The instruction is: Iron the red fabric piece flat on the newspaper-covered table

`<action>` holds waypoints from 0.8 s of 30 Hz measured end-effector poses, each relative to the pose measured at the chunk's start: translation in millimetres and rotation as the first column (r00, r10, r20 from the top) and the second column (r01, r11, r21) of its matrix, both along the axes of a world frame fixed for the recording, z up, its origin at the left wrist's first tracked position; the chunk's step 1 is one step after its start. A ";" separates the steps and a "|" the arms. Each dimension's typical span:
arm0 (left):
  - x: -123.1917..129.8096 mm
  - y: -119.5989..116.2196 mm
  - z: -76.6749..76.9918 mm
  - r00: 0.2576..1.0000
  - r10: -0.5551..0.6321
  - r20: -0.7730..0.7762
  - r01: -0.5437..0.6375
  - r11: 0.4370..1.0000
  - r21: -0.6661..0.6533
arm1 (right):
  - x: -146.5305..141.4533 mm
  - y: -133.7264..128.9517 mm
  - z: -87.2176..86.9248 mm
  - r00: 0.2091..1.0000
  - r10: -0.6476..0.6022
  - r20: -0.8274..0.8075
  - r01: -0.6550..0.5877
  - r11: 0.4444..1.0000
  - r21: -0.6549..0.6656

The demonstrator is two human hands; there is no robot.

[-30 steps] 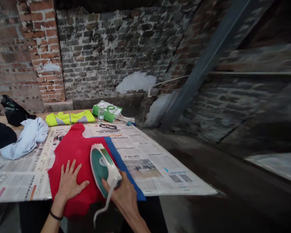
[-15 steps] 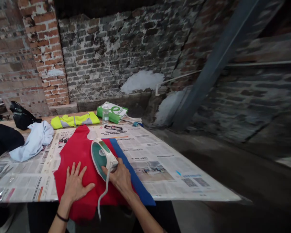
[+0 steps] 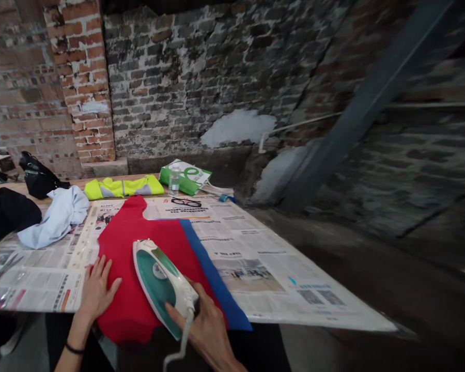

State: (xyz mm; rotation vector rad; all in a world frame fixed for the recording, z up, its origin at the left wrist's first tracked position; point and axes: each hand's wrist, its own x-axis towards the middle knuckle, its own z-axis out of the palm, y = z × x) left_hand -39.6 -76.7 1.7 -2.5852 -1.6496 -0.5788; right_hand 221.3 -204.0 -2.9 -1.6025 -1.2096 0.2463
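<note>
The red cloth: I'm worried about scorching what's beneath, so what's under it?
Blue fabric shows along its right edge, over newspaper; what lies beneath the rest is covered.

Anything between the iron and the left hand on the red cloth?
Nothing visible. The right hand holds the green-and-white steam iron over the red cloth; only bare red cloth lies between the iron and the left hand.

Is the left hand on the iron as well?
No, the left hand rests on the edge of the red cloth, apart from the green and white steam iron, which the right hand holds.
</note>
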 end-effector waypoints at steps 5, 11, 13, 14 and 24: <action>-1.9 -1.1 -5.6 1.000 0.015 -0.018 -0.015 1.000 0.013 | -36.2 63.3 28.0 0.999 0.048 0.007 -0.048 0.998 -0.045; 1.3 -1.5 -2.3 0.997 0.078 -0.001 -0.078 0.996 -0.052 | -73.8 143.8 61.6 0.987 0.135 0.085 -0.115 0.973 -0.202; 2.0 -1.2 -0.9 0.996 0.093 0.008 -0.092 0.992 -0.080 | -76.7 152.3 66.9 0.984 0.152 0.093 -0.130 0.970 -0.206; 2.4 -1.0 -0.4 0.995 0.095 0.016 -0.093 0.992 -0.090 | -76.2 151.2 67.3 0.983 0.156 0.094 -0.134 0.970 -0.203; 3.8 -6.3 8.6 0.969 0.094 0.227 -0.043 0.974 -0.223 | 10.1 32.6 43.2 0.887 0.462 -0.014 -0.458 0.874 -0.162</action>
